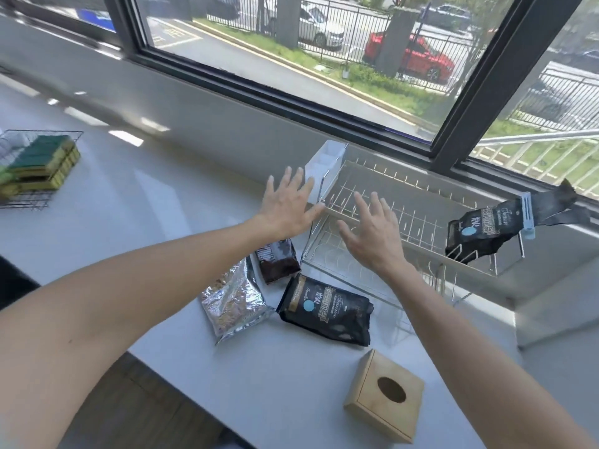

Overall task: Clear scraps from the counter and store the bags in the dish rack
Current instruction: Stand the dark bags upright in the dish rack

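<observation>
So I'm looking down at the white counter and both hands are hanging spread wide with nothing in them: left hand at the near-left corner of the wire dish rack, right hand over its front rail. One black bag is already sitting in the rack's far right end, pinched by a pale blue clip. Three more are lying on the counter just in front: a foil bag, a small dark bag and a black bag with a blue dot. The label print is too blurry to read. The white caddy is partly hidden behind my left fingers. A wooden tissue box is sitting nearest me.
</observation>
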